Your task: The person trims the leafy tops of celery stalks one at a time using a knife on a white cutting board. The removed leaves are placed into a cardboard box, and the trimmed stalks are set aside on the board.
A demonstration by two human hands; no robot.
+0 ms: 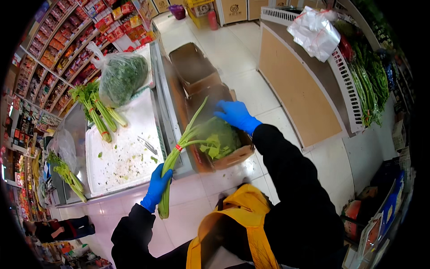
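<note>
My left hand (158,186), in a blue glove, grips a celery bunch (173,158) by its stalks, below a red band. The bunch slants up and away from me, its leafy end over an open cardboard box (235,160). Above that box is my blue-gloved right hand (233,114), beside the bunch's upper stalks. Its fingertips are blurred, and whether they pinch anything is unclear. Leafy greens (225,141) lie inside the box. Left of the bunch, a utility knife (147,145) rests on a white tray (111,181) strewn with leaf scraps.
Banded celery bunches (99,117) and a plastic bag of greens (124,75) sit on the counter. More celery (69,175) lies at its left end. A second cardboard box (193,65) stands farther off. Plastic bags (314,33) top a right-hand stand. One person (63,228) stands lower left.
</note>
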